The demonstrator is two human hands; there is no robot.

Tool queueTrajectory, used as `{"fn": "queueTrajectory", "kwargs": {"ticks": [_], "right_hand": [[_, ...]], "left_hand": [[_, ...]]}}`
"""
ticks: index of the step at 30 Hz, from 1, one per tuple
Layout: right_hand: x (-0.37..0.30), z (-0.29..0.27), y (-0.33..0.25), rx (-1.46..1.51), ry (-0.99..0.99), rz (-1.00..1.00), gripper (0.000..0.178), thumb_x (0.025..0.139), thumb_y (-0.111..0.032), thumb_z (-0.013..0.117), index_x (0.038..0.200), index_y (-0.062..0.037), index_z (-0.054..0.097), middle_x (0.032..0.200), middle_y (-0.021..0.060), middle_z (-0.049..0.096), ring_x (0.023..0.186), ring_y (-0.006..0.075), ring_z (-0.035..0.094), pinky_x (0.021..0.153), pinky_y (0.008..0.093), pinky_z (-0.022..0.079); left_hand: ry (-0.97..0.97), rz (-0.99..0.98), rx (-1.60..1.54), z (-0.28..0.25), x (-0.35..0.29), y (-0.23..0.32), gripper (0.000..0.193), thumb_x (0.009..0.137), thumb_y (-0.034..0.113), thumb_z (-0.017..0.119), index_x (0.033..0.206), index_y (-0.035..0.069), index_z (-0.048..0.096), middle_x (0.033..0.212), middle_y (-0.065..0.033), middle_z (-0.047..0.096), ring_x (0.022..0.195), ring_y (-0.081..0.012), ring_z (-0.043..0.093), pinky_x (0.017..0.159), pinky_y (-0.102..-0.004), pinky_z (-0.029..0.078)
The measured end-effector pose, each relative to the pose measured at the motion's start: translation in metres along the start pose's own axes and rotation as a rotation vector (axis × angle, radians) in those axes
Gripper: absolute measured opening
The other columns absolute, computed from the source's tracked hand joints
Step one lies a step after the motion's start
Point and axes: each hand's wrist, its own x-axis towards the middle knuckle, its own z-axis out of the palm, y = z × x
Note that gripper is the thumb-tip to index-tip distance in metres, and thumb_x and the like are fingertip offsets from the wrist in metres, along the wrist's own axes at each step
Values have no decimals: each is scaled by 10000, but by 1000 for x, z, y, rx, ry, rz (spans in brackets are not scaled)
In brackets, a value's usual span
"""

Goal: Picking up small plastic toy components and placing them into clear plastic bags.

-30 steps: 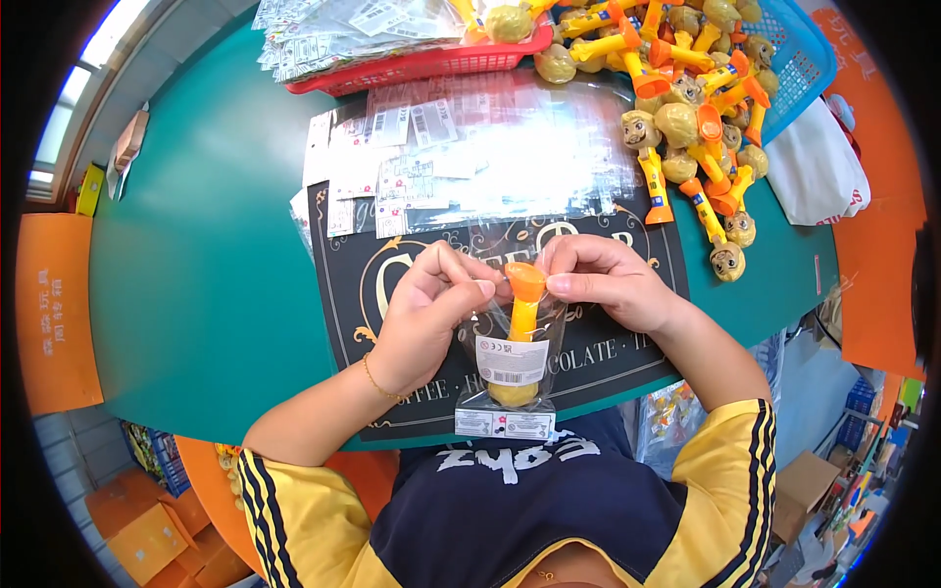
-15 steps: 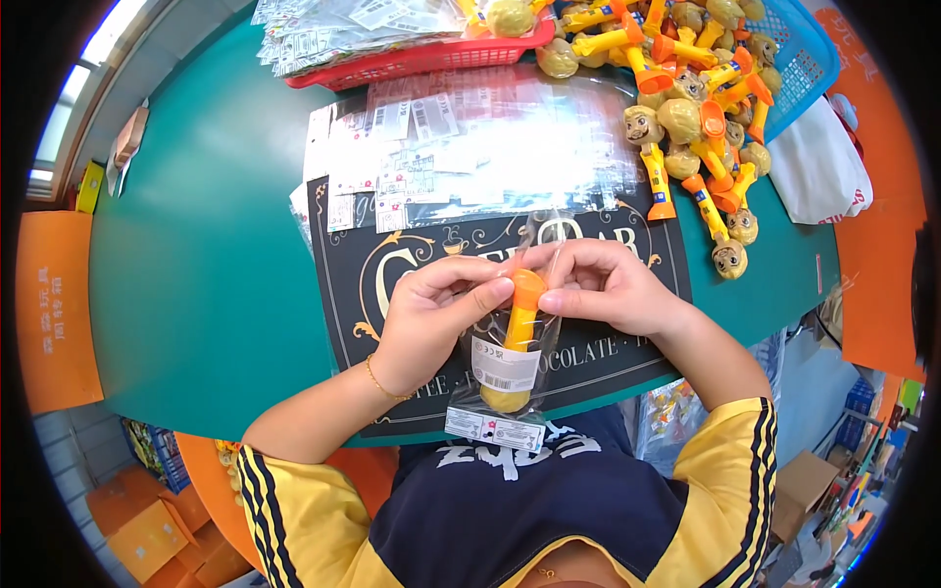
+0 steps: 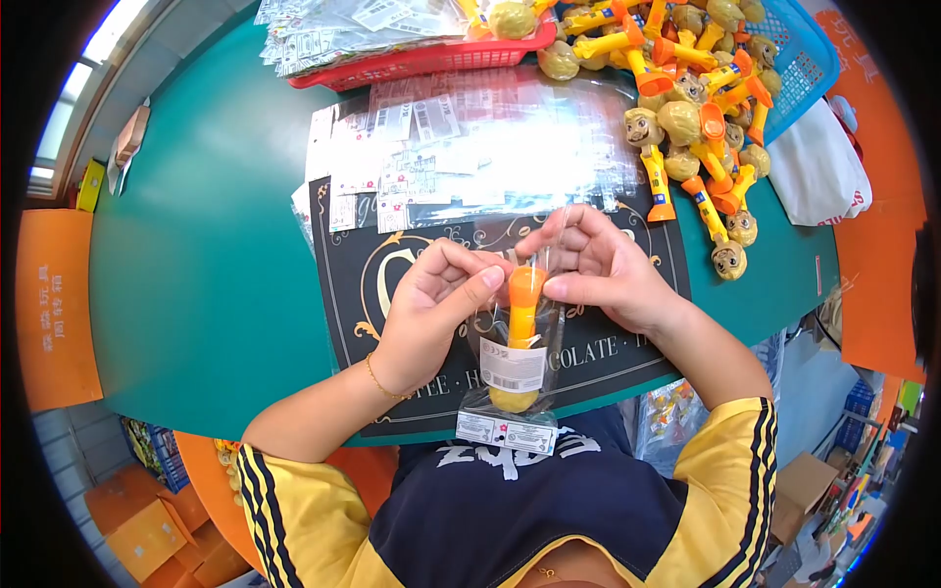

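In front of me a clear plastic bag holds a toy with a yellow stem, like a candy dispenser. Its orange foot points away from me and its round golden head lies near the bag's printed header. My left hand pinches the bag's left edge beside the orange foot. Across from it, my right hand has its fingers raised and apart. The right thumb touches the bag beside the foot, and the index finger is near the bag's far end. A white label covers part of the toy.
Flat clear bags lie beyond my hands on a black printed mat. A red basket with more bags stands farther back. Loose dispensers pile up at the far right by a blue basket. A white bag lies beside them.
My right fingers have lifted and spread away from the bag's far end. The bag with the toy has shifted slightly to the right. My left hand keeps its pinch.
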Motion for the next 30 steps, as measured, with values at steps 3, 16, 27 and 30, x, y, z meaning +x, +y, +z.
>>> {"fn": "queueTrajectory", "kwargs": {"ticks": [3, 16, 27, 30], "right_hand": [[-1, 0, 2, -54, 69, -62, 261, 797, -10, 674, 1004, -57, 523, 1078, 64, 554, 996, 115, 537, 873, 267, 444], [-3, -1, 0, -39, 73, 68, 123, 869, -111, 653, 924, -50, 563, 935, 14, 594, 877, 80, 588, 777, 219, 479], [-3, -3, -1, -23, 25, 85, 106, 884, -110, 630, 880, -65, 533, 942, 32, 589, 865, 98, 589, 790, 244, 479], [-2, -6, 0, -10, 18, 91, 107, 884, -95, 613, 877, -69, 509, 929, 54, 589, 818, 144, 594, 755, 282, 489]], "left_hand": [[1, 22, -53, 4, 0, 2, 96, 917, 92, 564, 910, 77, 469, 1073, -86, 564, 976, -139, 570, 866, -293, 490], [12, -47, -78, -2, 2, 5, 141, 903, 77, 563, 989, 68, 452, 984, -63, 551, 950, -155, 590, 848, -304, 511], [-21, -195, 83, -2, 4, 13, 267, 919, 155, 575, 1145, 12, 561, 812, -15, 571, 700, -80, 554, 645, -234, 505], [41, -48, 164, -3, 2, 6, 221, 928, 138, 563, 1093, -2, 607, 885, -41, 614, 697, -78, 556, 634, -218, 494]]}}
